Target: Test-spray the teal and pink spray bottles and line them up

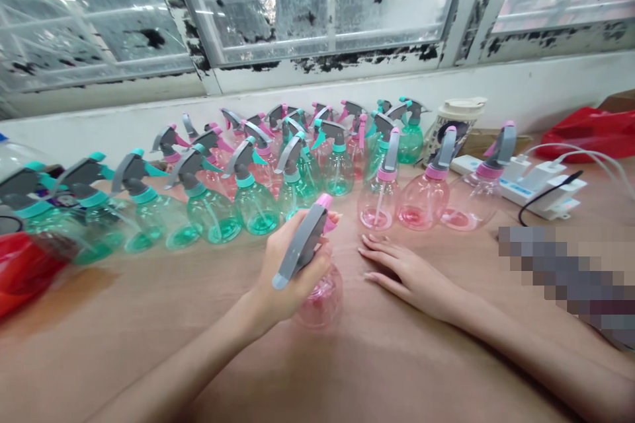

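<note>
My left hand (285,271) is wrapped round the neck of a pink spray bottle (321,301), whose grey trigger head with a pink nozzle rises above the fingers. The bottle appears to stand on the wooden table (208,344). To its right, my right hand (404,271) lies palm down with fingers stretched out, holding nothing. Just beyond those fingertips are pink spray bottles (378,201) in a short row. Green spray bottles (256,208) line up ahead and to the left, each with a grey and teal trigger head.
Behind stand more pink and green bottles. At the right are a patterned cup (454,122), a white power strip (538,188) with cables, and a red plastic bag (585,135). Another red bag (30,271) lies at the left edge. A windowed wall (317,82) closes the back.
</note>
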A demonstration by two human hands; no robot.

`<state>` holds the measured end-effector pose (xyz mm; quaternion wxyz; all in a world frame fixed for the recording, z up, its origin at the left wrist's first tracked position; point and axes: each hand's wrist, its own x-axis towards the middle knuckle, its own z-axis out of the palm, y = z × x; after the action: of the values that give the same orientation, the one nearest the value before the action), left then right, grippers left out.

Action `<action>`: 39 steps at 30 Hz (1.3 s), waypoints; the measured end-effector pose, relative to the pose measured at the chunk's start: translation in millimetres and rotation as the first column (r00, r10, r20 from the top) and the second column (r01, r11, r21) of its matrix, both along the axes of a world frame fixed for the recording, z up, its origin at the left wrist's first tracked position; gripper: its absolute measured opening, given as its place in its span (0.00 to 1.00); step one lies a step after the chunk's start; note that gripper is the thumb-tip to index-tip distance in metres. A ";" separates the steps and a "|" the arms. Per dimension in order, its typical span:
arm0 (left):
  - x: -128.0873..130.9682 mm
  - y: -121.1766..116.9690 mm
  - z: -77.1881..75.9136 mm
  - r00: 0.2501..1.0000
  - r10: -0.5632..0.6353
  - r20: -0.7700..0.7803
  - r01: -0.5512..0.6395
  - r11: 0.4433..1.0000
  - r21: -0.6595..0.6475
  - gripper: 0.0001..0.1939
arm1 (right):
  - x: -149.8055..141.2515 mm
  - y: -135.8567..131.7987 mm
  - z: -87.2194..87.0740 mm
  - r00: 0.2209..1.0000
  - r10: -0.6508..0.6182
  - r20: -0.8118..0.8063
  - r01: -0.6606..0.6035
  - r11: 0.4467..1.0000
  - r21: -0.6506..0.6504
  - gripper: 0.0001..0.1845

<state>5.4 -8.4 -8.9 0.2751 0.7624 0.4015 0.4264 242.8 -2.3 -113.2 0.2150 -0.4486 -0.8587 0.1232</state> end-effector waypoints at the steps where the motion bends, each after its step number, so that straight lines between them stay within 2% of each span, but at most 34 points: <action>1: 0.0 0.2 -0.1 1.000 -0.001 -0.002 0.001 1.000 0.007 0.14 | -0.1 -0.1 0.3 1.000 -0.001 -0.003 0.001 1.000 0.001 0.25; 6: 0.6 -0.2 1.4 1.000 0.016 -0.024 -0.015 0.999 0.030 0.12 | -0.2 0.1 -0.3 1.000 0.002 0.003 -0.002 1.000 0.001 0.26; 12: -0.1 -0.8 7.4 0.999 0.011 -0.036 -0.008 0.996 0.083 0.03 | -0.4 0.6 -2.1 0.999 0.002 0.032 -0.002 1.000 0.002 0.27; 16: -1.6 3.2 6.5 0.999 -0.044 -0.021 0.046 0.995 0.086 0.05 | -0.7 0.1 -1.9 0.999 0.003 0.053 -0.003 1.000 0.005 0.28; 22: 0.2 1.3 3.6 0.999 0.035 -0.015 -0.035 0.999 0.008 0.06 | -0.1 0.0 -1.6 0.999 0.000 0.049 0.000 1.000 0.002 0.28; 29: -0.1 -0.4 -1.4 1.000 -0.027 0.015 0.026 0.999 0.042 0.09 | 0.0 0.1 -1.6 0.999 0.001 0.032 -0.001 1.000 -0.001 0.27; 39: 0.8 -0.6 0.3 0.999 -0.047 0.014 0.046 0.998 0.050 0.10 | 0.6 -0.2 -2.2 1.000 0.001 0.007 -0.001 1.000 0.007 0.26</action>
<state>6.2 -9.0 -8.6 0.2690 0.7750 0.3708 0.4354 243.4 -2.6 -115.4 0.2134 -0.4480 -0.8600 0.1185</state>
